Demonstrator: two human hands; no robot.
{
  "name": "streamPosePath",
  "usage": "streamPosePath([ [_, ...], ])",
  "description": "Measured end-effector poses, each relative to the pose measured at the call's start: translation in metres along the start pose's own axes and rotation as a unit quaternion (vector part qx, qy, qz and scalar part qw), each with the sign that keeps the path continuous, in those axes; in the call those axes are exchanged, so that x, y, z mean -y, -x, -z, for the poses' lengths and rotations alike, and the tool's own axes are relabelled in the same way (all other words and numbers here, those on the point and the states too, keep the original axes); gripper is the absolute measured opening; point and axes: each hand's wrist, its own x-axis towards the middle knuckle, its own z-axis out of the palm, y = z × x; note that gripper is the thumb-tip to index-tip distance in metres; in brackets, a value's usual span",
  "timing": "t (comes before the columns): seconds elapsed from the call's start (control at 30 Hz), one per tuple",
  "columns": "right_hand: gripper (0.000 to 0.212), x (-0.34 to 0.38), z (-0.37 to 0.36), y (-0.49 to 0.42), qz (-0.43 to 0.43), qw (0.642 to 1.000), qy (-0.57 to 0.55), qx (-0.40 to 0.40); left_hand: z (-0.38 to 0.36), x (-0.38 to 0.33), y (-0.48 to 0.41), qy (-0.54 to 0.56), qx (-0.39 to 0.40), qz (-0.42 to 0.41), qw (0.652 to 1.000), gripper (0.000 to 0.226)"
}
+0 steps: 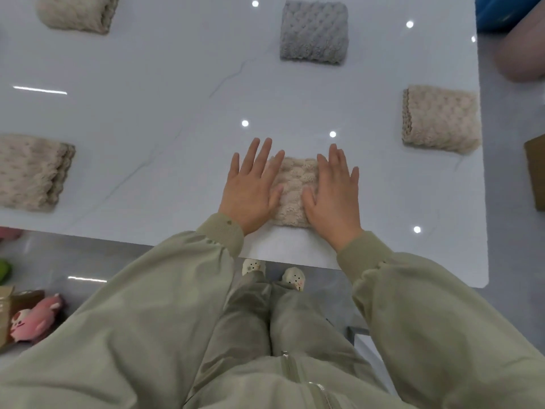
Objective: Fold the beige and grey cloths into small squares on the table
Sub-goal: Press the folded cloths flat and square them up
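Pressing flat the last fold of a beige cloth near the table's front edge.

The folded beige cloth (293,191) lies between both palms: the left hand (250,187) and right hand (333,196) rest flat on its sides, fingers straight, gripping nothing. Beyond it sit a folded grey cloth (314,32) and three more beige squares, far-left (78,11), left (32,172) and right (441,118), on the white table (147,98). This looks like final smoothing; next, lifting both hands away cleanly.
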Motion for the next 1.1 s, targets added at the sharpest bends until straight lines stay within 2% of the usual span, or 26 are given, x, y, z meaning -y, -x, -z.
streamPosePath([
  [0.07, 0.064, 0.013, -0.001, -0.002, 0.031, 0.999, 0.021, 0.014, 0.007, 0.008, 0.011, -0.050, 0.008, 0.026, 0.998, 0.061],
  [0.2, 0.065, 0.049, -0.010, -0.010, 0.070, 0.997, 0.025, 0.032, 0.024, 0.033, 0.038, -0.086, 0.004, 0.076, 0.993, 0.062],
  [0.47, 0.064, 0.136, -0.039, -0.022, 0.084, 0.994, 0.052, 0.040, 0.041, 0.120, 0.072, -0.082, 0.014, 0.117, 0.990, 0.064],
  [0.6, 0.063, 0.200, -0.072, -0.036, 0.054, 0.997, 0.035, 0.034, 0.051, 0.196, 0.076, -0.073, 0.008, 0.103, 0.992, 0.063],
  [0.83, 0.060, 0.336, -0.128, -0.049, -0.081, 0.997, -0.013, 0.014, 0.078, 0.333, 0.090, -0.043, 0.049, 0.023, 0.998, 0.063],
  [0.93, 0.059, 0.375, -0.140, -0.048, -0.100, 0.994, -0.049, 0.020, 0.084, 0.371, 0.098, 0.019, 0.064, 0.020, 0.998, 0.062],
  [1.1, 0.057, 0.409, -0.155, -0.049, -0.132, 0.974, -0.182, 0.044, 0.088, 0.414, 0.106, 0.140, 0.062, 0.037, 0.988, 0.058],
])
